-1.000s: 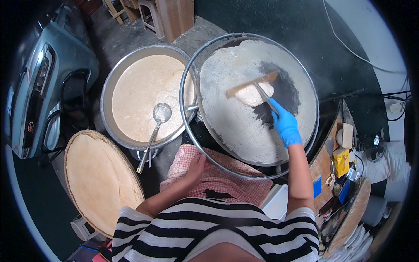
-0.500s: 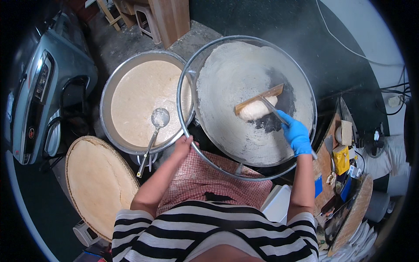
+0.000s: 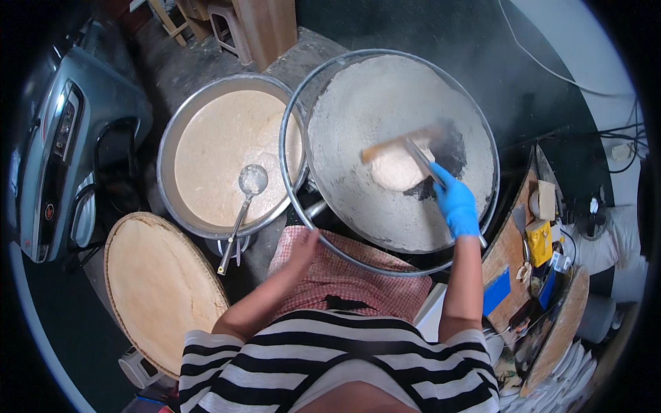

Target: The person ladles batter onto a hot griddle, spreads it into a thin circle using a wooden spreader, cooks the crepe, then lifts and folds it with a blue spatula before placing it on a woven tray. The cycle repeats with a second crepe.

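My right hand [image 3: 454,203], in a blue glove, is closed round the handle of a wooden-bladed spreader [image 3: 382,149]. The blade lies by a pale lump of batter or dough [image 3: 399,173] on the large round griddle [image 3: 354,103], where a coat of pale batter surrounds a dark patch. Steam drifts at the right. My bare left hand [image 3: 303,249] is at the lower left of the metal ring [image 3: 295,202] around the griddle; motion blurs its fingers, so I cannot tell whether they grip it. A checked red-and-white cloth [image 3: 358,265] hangs below that hand.
A pot of batter [image 3: 220,138] holding a metal ladle [image 3: 253,180] stands left. A tray with a pale round sheet [image 3: 158,282] leans below it. A grey-blue vehicle body [image 3: 82,138] fills the far left. A cluttered wooden board [image 3: 513,275] and cables [image 3: 613,138] are at the right.
My left hand rose to the ring, then moved lower and rightward along it, now blurred. The spreader moved down and right, then back up and left with my right hand.
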{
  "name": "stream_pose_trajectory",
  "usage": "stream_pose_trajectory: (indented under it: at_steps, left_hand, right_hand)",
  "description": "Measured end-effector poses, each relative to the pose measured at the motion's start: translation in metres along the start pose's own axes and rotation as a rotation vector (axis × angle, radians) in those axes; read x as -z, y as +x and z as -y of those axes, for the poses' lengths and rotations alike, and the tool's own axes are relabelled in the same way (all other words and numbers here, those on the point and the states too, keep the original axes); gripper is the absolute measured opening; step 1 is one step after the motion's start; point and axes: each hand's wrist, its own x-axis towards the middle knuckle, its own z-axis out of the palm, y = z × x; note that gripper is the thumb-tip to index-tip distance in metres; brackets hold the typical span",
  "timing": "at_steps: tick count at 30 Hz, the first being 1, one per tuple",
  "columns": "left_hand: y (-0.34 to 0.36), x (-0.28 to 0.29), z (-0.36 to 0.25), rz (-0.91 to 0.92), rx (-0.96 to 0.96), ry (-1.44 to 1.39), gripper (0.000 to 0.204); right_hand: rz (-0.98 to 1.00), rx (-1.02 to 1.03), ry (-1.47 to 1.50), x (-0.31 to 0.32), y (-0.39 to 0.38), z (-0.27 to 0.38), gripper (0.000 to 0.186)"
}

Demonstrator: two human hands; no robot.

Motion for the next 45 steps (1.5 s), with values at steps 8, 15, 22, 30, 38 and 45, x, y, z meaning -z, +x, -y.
stream_pose_trajectory:
  at_steps: [8, 15, 22, 30, 38, 45]
  left_hand:
    - [0.028, 0.001, -0.013, -0.021, -0.086, -0.095, 0.018]
    - [0.078, 0.047, -0.105, 0.024, -0.014, 0.091, 0.027]
    - [0.035, 0.042, -0.048, 0.069, 0.019, -0.030, 0.032]
    - [-0.002, -0.017, 0.004, -0.148, -0.245, 0.296, 0.027]
    - [0.079, 0.046, -0.077, -0.039, -0.080, 0.174, 0.028]
    - [0.049, 0.047, -0.052, -0.040, -0.038, 0.101, 0.031]
  right_hand:
    - [0.097, 0.049, -0.041, 0.006, -0.011, 0.001, 0.045]
    - [-0.009, 0.143, 0.017, -0.010, 0.016, 0.017, 0.041]
    - [0.109, 0.025, -0.155, 0.019, 0.006, -0.003, 0.040]
    - [0.098, 0.147, -0.018, -0.008, 0.012, 0.017, 0.046]
    - [-0.003, 0.187, 0.026, 0.004, 0.020, 0.012, 0.040]
    - [0.128, 0.077, -0.072, 0.017, 0.010, 0.004, 0.045]
